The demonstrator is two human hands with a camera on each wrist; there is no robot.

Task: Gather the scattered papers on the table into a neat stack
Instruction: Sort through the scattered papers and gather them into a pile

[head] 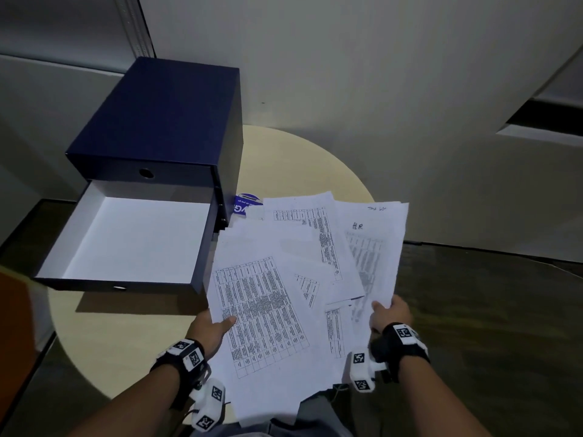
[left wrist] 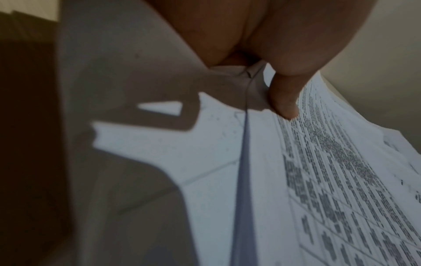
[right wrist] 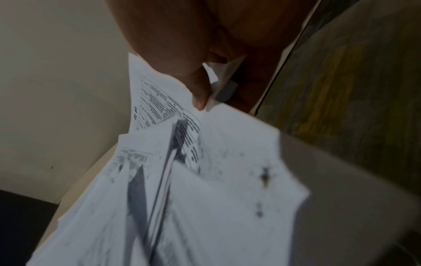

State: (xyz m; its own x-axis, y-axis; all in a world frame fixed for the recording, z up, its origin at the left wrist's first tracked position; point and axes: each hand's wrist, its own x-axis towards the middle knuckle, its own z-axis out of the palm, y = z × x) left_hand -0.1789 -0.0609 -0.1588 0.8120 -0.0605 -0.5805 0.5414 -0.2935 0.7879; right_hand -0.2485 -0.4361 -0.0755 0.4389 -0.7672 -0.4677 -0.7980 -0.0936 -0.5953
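White papers (head: 284, 279) fanned loose above the round bench (head: 299, 159), beside an open blue drawer box (head: 157, 137). Left hand (head: 209, 328) and right hand (head: 391, 313) both pinch their near edges, thumbs on top.

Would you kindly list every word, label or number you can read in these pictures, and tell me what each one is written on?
"HR", handwritten, on the rightmost sheet of the papers.
A second handwritten note near that sheet's top edge: too faint to read.
Printed tables on the papers: too small and blurred in all views.
Blue sticker on the table: large white letters partly hidden, small print unreadable.
Square black-and-white markers on the wrist bands: patterns, no text.
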